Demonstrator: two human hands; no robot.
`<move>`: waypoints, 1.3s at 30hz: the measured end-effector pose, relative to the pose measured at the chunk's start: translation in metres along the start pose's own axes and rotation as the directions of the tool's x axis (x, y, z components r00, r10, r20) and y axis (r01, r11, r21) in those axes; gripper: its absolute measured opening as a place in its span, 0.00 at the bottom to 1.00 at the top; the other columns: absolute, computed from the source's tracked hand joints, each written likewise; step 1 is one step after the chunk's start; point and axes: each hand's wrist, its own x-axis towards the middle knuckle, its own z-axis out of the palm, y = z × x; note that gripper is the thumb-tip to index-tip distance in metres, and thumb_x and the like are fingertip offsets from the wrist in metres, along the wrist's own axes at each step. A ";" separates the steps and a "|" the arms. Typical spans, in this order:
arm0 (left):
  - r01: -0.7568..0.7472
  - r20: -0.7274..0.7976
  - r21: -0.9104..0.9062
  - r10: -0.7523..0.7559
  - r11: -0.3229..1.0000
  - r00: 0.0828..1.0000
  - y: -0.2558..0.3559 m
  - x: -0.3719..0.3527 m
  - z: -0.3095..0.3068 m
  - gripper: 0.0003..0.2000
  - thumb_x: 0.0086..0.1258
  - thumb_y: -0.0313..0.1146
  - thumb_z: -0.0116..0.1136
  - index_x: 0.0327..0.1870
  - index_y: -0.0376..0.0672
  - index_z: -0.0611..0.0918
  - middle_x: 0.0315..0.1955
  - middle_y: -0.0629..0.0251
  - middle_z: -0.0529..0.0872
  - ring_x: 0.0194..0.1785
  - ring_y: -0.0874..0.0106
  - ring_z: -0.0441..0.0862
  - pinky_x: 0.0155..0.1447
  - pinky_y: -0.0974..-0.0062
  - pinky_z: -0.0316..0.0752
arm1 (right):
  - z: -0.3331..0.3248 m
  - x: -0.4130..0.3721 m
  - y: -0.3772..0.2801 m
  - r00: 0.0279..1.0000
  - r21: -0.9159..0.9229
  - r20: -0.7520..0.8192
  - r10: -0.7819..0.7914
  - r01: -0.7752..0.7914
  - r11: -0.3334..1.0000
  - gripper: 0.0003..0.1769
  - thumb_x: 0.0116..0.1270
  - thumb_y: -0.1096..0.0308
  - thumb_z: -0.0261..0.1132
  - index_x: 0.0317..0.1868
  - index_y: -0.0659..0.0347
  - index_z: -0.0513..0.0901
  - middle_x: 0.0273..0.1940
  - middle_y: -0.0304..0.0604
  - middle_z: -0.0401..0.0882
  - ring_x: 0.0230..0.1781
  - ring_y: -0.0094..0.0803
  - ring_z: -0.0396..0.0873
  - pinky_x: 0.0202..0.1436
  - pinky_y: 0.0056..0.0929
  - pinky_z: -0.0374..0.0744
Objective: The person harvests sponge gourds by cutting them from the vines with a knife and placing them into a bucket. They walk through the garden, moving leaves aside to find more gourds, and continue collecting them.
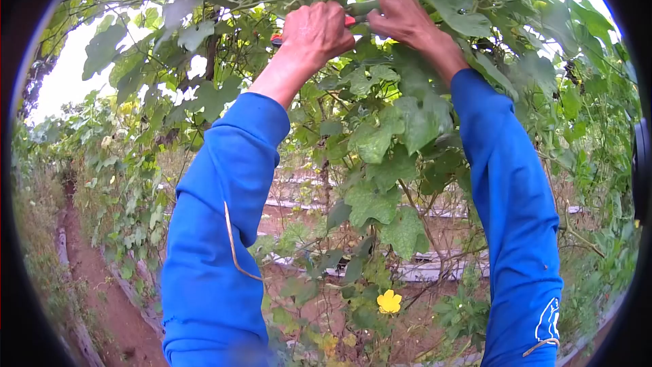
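Note:
Both my hands are raised into the leafy vine at the top of the head view. My left hand point(316, 30) is closed around red-handled pruning shears point(350, 21); a second bit of red shows at the wrist side, and the blades are hidden. Close beside it, my right hand point(402, 17) is closed on a green gourd point(364, 7), of which only a short, cylindrical part shows between the hands. Large green leaves point(456, 3) hang around the right hand. Where the gourd joins its stem cannot be made out.
Vine leaves point(373, 204) hang below my hands, with a yellow flower point(389, 302) lower down. A dirt path point(102, 292) runs along the left, bordered by more climbing plants point(129, 197). Pale plastic strips point(435, 272) lie on the soil behind the vines.

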 end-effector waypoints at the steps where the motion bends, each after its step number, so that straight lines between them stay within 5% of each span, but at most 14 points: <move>1: -0.004 0.016 0.003 0.004 1.000 1.000 -0.001 -0.004 0.001 0.15 0.63 0.39 0.51 0.42 0.38 0.79 0.37 0.44 0.87 0.37 0.45 0.87 0.42 0.51 0.82 | -0.010 0.003 -0.008 0.994 -0.038 0.038 -0.100 0.101 0.994 0.30 0.57 0.59 0.60 0.60 0.63 0.74 0.55 0.59 0.74 0.56 0.46 0.74 0.59 0.43 0.74; 3: -0.012 0.056 0.003 0.012 1.000 0.998 -0.020 -0.025 0.011 0.14 0.62 0.39 0.51 0.41 0.37 0.79 0.36 0.44 0.87 0.36 0.45 0.87 0.40 0.50 0.82 | -0.021 0.012 -0.044 0.955 -0.131 0.293 -0.040 0.082 0.988 0.26 0.56 0.65 0.60 0.56 0.64 0.76 0.45 0.57 0.82 0.44 0.49 0.83 0.47 0.46 0.80; 5: -0.090 -0.130 -0.009 0.088 0.996 0.988 -0.029 -0.037 0.018 0.12 0.61 0.36 0.51 0.39 0.37 0.78 0.33 0.46 0.86 0.35 0.45 0.86 0.38 0.50 0.81 | -0.022 0.017 -0.043 0.936 0.010 0.352 -0.026 0.024 1.000 0.28 0.56 0.64 0.62 0.59 0.62 0.76 0.46 0.55 0.82 0.44 0.49 0.82 0.47 0.46 0.80; 9: -0.085 -0.063 -0.033 0.083 0.996 0.995 -0.042 -0.048 0.014 0.10 0.62 0.35 0.50 0.38 0.38 0.77 0.31 0.47 0.85 0.34 0.46 0.86 0.37 0.49 0.81 | 0.007 0.026 0.001 0.893 0.029 0.421 -0.158 0.161 0.987 0.29 0.57 0.64 0.64 0.61 0.60 0.75 0.47 0.52 0.81 0.44 0.48 0.81 0.49 0.45 0.80; 13: -0.153 -0.111 -0.087 0.143 0.984 0.983 -0.045 -0.051 0.015 0.10 0.61 0.34 0.47 0.37 0.39 0.77 0.29 0.46 0.83 0.33 0.46 0.84 0.36 0.49 0.78 | -0.014 -0.014 -0.011 0.937 -0.142 0.261 -0.234 0.277 0.950 0.25 0.62 0.65 0.62 0.60 0.62 0.76 0.52 0.49 0.77 0.49 0.43 0.81 0.54 0.41 0.80; 16: -0.147 -0.121 -0.212 0.123 0.966 0.985 -0.039 -0.044 0.003 0.11 0.62 0.35 0.47 0.37 0.38 0.78 0.26 0.45 0.83 0.32 0.45 0.83 0.38 0.47 0.76 | -0.029 -0.034 -0.010 0.953 0.121 -0.093 -0.287 0.297 0.947 0.21 0.65 0.64 0.68 0.58 0.59 0.80 0.55 0.45 0.77 0.44 0.35 0.85 0.43 0.31 0.85; 19: -0.158 -0.138 -0.310 0.120 0.938 0.983 -0.034 -0.044 -0.012 0.11 0.62 0.35 0.48 0.37 0.38 0.79 0.26 0.44 0.83 0.32 0.45 0.83 0.40 0.48 0.75 | -0.046 -0.043 -0.009 0.988 0.277 -0.137 -0.066 0.103 0.955 0.22 0.65 0.63 0.70 0.59 0.56 0.80 0.56 0.42 0.77 0.46 0.32 0.85 0.40 0.27 0.86; 21: -0.187 -0.198 -0.356 0.122 0.916 0.973 -0.029 -0.048 -0.013 0.11 0.63 0.37 0.49 0.36 0.39 0.80 0.25 0.43 0.83 0.32 0.45 0.83 0.41 0.49 0.76 | -0.042 -0.036 0.012 0.977 0.269 -0.159 -0.141 0.180 0.946 0.23 0.64 0.63 0.70 0.60 0.54 0.80 0.56 0.39 0.76 0.46 0.29 0.84 0.39 0.25 0.86; 24: -0.180 -0.164 -0.345 0.129 0.921 0.978 -0.024 -0.064 0.002 0.10 0.63 0.36 0.50 0.34 0.40 0.81 0.25 0.45 0.84 0.32 0.45 0.83 0.40 0.51 0.77 | -0.041 -0.040 0.019 0.964 0.518 0.255 -0.082 -0.065 0.853 0.26 0.62 0.60 0.67 0.61 0.55 0.79 0.59 0.40 0.73 0.49 0.29 0.83 0.41 0.26 0.88; 29: -0.185 -0.068 -0.290 0.173 0.939 0.983 -0.014 -0.087 0.022 0.09 0.62 0.35 0.50 0.29 0.39 0.78 0.20 0.48 0.81 0.27 0.48 0.82 0.34 0.53 0.76 | -0.025 -0.027 0.002 0.925 0.341 0.378 0.045 -0.185 0.922 0.30 0.63 0.55 0.67 0.64 0.56 0.75 0.58 0.43 0.74 0.56 0.29 0.80 0.45 0.29 0.88; 32: -0.173 -0.053 -0.283 0.165 0.944 0.985 -0.009 -0.094 0.030 0.07 0.59 0.33 0.51 0.29 0.39 0.76 0.20 0.48 0.81 0.25 0.49 0.82 0.31 0.53 0.76 | -0.015 -0.019 -0.009 0.848 0.538 0.511 0.141 -0.444 0.717 0.31 0.65 0.50 0.67 0.64 0.58 0.76 0.61 0.45 0.75 0.59 0.35 0.78 0.49 0.33 0.87; 33: -0.165 -0.045 -0.273 0.158 0.948 0.986 -0.007 -0.096 0.031 0.07 0.58 0.33 0.51 0.30 0.39 0.76 0.20 0.48 0.81 0.25 0.49 0.82 0.31 0.52 0.76 | -0.012 -0.016 -0.009 0.848 0.537 0.510 0.141 -0.442 0.719 0.31 0.65 0.50 0.67 0.64 0.58 0.76 0.61 0.45 0.75 0.59 0.35 0.78 0.49 0.33 0.87; 36: -0.179 -0.071 -0.263 0.166 0.948 0.984 -0.009 -0.100 0.032 0.07 0.57 0.32 0.50 0.32 0.38 0.76 0.20 0.48 0.81 0.25 0.48 0.81 0.32 0.51 0.76 | -0.006 -0.014 -0.008 0.874 0.853 0.366 0.320 -0.453 0.261 0.35 0.60 0.47 0.73 0.63 0.56 0.77 0.60 0.46 0.73 0.58 0.46 0.75 0.48 0.38 0.86; 39: -0.156 -0.059 -0.261 0.145 0.953 0.988 -0.013 -0.099 0.028 0.07 0.58 0.31 0.50 0.32 0.38 0.75 0.20 0.48 0.81 0.25 0.47 0.81 0.32 0.51 0.76 | -0.007 -0.002 0.010 0.899 0.915 0.317 0.303 -0.374 0.152 0.35 0.58 0.49 0.74 0.63 0.55 0.77 0.61 0.47 0.70 0.59 0.48 0.74 0.48 0.39 0.85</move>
